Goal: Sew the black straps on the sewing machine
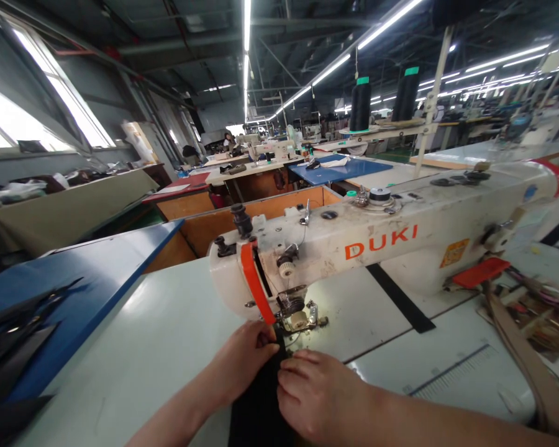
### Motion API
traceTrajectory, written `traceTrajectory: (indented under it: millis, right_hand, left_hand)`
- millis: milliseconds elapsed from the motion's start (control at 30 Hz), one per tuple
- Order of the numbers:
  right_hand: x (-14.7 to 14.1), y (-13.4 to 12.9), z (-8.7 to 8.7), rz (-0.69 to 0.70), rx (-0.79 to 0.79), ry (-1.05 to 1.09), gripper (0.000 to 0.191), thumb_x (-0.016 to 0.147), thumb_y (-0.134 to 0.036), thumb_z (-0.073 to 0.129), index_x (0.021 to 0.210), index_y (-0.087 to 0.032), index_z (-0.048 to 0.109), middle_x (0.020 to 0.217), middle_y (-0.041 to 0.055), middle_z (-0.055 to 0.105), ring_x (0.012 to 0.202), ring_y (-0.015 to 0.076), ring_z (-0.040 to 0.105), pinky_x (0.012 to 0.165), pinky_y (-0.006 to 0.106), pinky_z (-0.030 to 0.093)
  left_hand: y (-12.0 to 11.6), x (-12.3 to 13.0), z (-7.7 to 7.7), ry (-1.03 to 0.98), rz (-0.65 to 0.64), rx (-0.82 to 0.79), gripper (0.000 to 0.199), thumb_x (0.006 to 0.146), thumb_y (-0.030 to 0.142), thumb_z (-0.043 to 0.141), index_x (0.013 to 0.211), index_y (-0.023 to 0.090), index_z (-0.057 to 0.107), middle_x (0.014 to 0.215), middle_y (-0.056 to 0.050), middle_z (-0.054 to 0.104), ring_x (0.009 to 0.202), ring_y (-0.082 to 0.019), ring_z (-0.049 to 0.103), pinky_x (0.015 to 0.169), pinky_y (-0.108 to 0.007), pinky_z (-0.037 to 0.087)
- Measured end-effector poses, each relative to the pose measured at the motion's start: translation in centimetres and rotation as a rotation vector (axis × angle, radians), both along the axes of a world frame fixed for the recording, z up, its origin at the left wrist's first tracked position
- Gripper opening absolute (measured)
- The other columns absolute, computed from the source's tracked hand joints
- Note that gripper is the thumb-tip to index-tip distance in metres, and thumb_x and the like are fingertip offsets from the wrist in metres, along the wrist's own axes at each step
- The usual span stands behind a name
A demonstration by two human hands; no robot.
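Pale sewing table (158,329) under DUKI machine (335,248)

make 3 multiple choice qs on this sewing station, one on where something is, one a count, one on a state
1. Where is the black fabric in relation to the left hand and right hand?
A. Up on top of the machine
B. Between the two hands
C. Off to the right of both hands

2. How many thread cones stand on the rack above the DUKI sewing machine?
A. One
B. Four
C. Two

3. What is the right hand doing?
A. Resting its fingers on the fabric
B. Lifted well clear of the fabric
C. Resting on top of the machine

Answers:
1. B, the fabric runs between the hands, below the needle area.
2. C, two dark cones with green tops show.
3. A, its fingers lie on the fabric near the machine's foot.
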State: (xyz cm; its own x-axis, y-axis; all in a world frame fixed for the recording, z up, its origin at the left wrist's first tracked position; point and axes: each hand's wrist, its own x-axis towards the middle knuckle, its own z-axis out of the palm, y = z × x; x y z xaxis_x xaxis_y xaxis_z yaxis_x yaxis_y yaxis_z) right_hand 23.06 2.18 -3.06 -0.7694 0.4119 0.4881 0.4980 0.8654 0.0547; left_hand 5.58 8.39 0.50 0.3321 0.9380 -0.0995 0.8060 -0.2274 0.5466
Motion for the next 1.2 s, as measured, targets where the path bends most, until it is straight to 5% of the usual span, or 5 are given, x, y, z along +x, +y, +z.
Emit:
traceTrajectory:
  millis: [433, 1200]
  right_hand:
    - [-0.1, 0.1, 0.3, 0.011, -0.002, 0.02, 0.01, 0.087, -0.016, 0.054, 0.079, -0.015, 0.06, 0.087, 0.0092, 0.065, 0.084, 0.0226, 0.057, 0.078, 0.035, 0.047]
    - [0.5, -0.3, 0.3, -0.022, -0.07, 0.023, 0.011, 0.09, -0.017, 0.052, 0.087, -0.015, 0.062, 0.094, 0.0079, 0.063, 0.101, 0.0246, 0.055, 0.093, 0.035, 0.044]
  left_hand:
    - [1.4, -0.7, -0.6, 0.033, 0.005, -0.096, 0.018, 0.071, 0.033, 0.05, 0.071, 0.019, 0.061, 0.07, -0.003, 0.069, 0.072, -0.025, 0.066, 0.065, -0.03, 0.045]
    - [0.2, 0.7, 1.0, 0.153, 0.041, -0.059, 0.013, 0.076, 0.012, 0.055, 0.066, 0.019, 0.057, 0.069, 0.002, 0.064, 0.069, -0.017, 0.06, 0.065, -0.024, 0.04]
